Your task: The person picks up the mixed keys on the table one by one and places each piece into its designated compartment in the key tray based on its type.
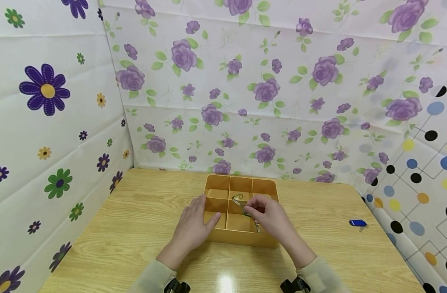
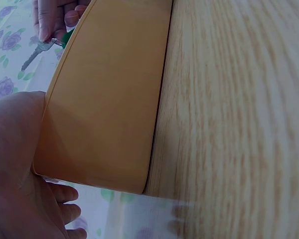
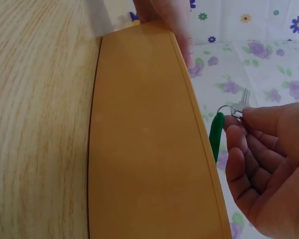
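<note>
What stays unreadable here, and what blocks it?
- Head view: the small metal key set is too small to count; the right hand covers part.
- Both wrist views: the orange divided plastic box shows only its outer wall, compartments hidden.
- Head view: the small blue object is too tiny to identify.
</note>
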{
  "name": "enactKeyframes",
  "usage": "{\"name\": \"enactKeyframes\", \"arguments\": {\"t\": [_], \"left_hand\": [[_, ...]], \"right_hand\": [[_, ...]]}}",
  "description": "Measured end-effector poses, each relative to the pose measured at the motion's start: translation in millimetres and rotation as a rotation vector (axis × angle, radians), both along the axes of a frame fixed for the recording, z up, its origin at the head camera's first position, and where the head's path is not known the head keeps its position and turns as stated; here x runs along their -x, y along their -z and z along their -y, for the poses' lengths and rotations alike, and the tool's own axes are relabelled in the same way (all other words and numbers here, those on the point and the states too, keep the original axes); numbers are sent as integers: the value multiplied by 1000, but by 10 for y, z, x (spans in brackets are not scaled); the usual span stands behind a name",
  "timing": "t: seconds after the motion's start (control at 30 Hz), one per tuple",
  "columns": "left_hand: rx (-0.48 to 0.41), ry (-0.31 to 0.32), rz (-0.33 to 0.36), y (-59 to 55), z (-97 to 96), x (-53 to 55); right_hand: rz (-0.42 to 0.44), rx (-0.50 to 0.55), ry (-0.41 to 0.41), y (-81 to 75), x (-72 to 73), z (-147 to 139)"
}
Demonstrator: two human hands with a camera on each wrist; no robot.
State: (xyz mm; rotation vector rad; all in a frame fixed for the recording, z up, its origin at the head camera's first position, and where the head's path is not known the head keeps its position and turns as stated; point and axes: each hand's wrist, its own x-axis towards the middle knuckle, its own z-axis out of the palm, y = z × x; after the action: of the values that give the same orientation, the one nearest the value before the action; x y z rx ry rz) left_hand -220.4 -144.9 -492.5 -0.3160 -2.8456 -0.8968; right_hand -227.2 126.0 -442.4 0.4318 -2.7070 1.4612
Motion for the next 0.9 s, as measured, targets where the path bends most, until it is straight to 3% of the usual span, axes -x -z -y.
{"name": "enactKeyframes", "arguments": {"t": [0.43,0.9], "left_hand": [[9,6,3,6,-3,-6],[13,9,-1,5,8,-4]], "right_hand": [[-15,-31,28,18,-16,-58],[-37,-88,74,-9,-9,-331]]}}
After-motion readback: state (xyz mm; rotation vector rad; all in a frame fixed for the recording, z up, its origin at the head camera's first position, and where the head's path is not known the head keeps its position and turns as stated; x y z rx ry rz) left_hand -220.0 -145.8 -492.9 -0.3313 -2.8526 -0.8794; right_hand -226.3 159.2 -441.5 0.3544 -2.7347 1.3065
